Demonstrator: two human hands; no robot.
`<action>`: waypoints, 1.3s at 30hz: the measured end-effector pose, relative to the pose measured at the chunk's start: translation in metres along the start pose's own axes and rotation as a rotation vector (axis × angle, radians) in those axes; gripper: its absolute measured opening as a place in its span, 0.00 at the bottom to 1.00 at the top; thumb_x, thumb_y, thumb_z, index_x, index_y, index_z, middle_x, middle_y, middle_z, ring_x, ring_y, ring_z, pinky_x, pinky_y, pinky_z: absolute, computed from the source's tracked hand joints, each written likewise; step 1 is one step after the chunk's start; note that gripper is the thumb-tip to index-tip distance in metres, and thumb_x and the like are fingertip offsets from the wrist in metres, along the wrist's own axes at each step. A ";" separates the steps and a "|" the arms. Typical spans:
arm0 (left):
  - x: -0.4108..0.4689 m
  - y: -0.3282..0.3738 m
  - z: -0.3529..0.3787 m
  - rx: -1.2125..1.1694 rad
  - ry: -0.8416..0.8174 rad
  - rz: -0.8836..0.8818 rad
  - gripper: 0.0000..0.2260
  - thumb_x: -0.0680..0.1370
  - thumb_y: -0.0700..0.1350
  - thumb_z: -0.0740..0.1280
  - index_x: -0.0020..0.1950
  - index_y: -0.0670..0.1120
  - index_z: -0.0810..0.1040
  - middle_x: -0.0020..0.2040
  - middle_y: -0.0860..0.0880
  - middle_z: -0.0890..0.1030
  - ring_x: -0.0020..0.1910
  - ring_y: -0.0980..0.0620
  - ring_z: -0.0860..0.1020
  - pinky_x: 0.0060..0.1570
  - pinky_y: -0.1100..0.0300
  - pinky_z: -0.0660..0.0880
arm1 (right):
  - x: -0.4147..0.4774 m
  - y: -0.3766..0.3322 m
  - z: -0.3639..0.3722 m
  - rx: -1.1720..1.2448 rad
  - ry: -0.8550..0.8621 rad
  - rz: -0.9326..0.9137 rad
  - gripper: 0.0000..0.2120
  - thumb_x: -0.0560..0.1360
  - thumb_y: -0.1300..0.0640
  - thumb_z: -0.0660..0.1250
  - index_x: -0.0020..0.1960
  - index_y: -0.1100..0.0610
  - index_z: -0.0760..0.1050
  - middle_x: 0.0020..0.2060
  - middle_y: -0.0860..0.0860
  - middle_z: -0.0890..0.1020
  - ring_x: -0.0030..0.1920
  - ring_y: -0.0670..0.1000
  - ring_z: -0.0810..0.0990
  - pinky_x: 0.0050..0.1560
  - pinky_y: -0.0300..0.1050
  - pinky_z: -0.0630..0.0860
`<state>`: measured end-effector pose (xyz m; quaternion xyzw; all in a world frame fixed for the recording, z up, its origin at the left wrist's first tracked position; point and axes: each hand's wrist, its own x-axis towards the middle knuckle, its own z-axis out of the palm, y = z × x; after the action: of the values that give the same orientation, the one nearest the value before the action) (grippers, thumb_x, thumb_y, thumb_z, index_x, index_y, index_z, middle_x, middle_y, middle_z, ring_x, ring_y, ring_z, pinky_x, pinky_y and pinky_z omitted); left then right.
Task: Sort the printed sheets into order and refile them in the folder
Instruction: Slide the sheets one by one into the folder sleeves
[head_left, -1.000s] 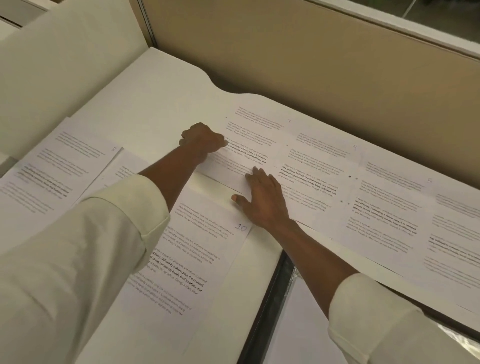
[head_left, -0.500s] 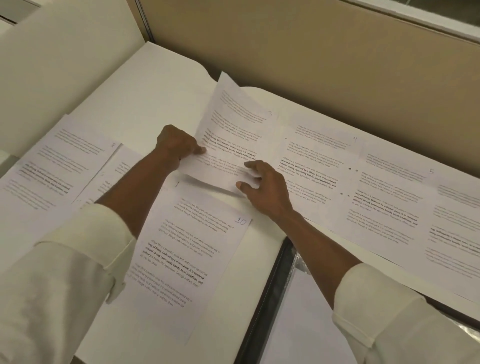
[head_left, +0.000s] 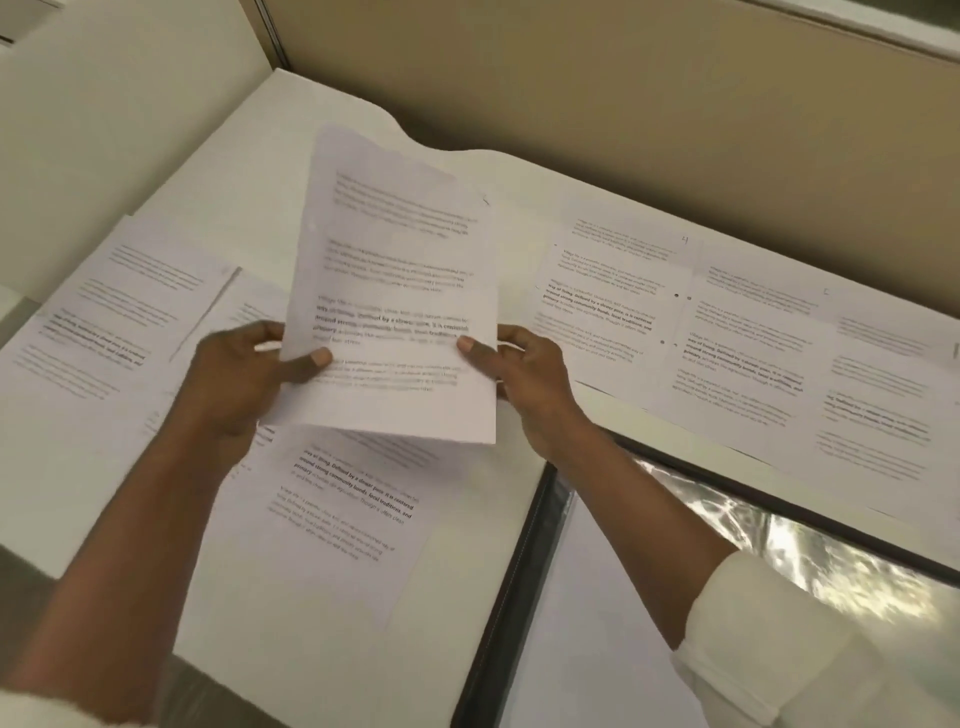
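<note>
Step in hand, as judged: gathering the sorted pages, with one printed sheet (head_left: 400, 291) lifted clear of the desk (head_left: 322, 130).

Gripped at both side edges, low on the page:
- left hand (head_left: 244, 379) pinching the left edge, thumb (head_left: 311, 358) on the printed face, fingers behind;
- right hand (head_left: 524, 374) pinching the right edge likewise.

Held tilted, text toward the head camera; page number too blurred to read.

- Beyond the right-hand grip: row of overlapping sheets (head_left: 597, 306) flat on the desk, one with a handwritten mark resembling 4.
- Directly beneath the grip: lower sheet (head_left: 337, 509).
- Left of the left-hand grip: further sheets (head_left: 104, 322).
- Below the right-hand grip: open folder (head_left: 519, 587), with a black spine and a glossy sleeve (head_left: 779, 561).

Next move, probably: check the number, then stack in order or carry to the folder. Keep both pinches light to avoid creasing.
</note>
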<state>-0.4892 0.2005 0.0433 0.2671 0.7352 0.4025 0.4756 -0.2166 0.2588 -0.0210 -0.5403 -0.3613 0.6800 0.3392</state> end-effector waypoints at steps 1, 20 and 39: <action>-0.013 -0.009 0.004 -0.004 -0.022 -0.013 0.17 0.70 0.38 0.81 0.57 0.42 0.83 0.50 0.46 0.89 0.47 0.45 0.89 0.45 0.54 0.85 | -0.012 0.004 -0.002 0.003 0.014 -0.006 0.23 0.72 0.56 0.83 0.63 0.58 0.81 0.52 0.52 0.89 0.54 0.53 0.88 0.56 0.51 0.84; -0.203 -0.123 0.158 0.190 -0.455 -0.081 0.08 0.76 0.39 0.78 0.52 0.40 0.83 0.46 0.47 0.89 0.46 0.47 0.89 0.46 0.54 0.85 | -0.299 0.119 -0.183 0.029 0.350 0.160 0.21 0.70 0.66 0.81 0.61 0.61 0.83 0.54 0.56 0.88 0.54 0.59 0.88 0.55 0.57 0.85; -0.337 -0.158 0.295 0.574 -0.503 0.207 0.05 0.80 0.45 0.75 0.51 0.52 0.80 0.48 0.60 0.87 0.42 0.63 0.86 0.38 0.68 0.81 | -0.368 0.117 -0.396 -0.383 0.492 0.042 0.35 0.69 0.49 0.82 0.71 0.46 0.70 0.62 0.45 0.84 0.58 0.50 0.84 0.61 0.54 0.82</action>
<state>-0.0844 -0.0452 0.0073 0.5524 0.6474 0.1484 0.5037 0.2314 -0.0644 -0.0023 -0.7499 -0.3790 0.4553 0.2945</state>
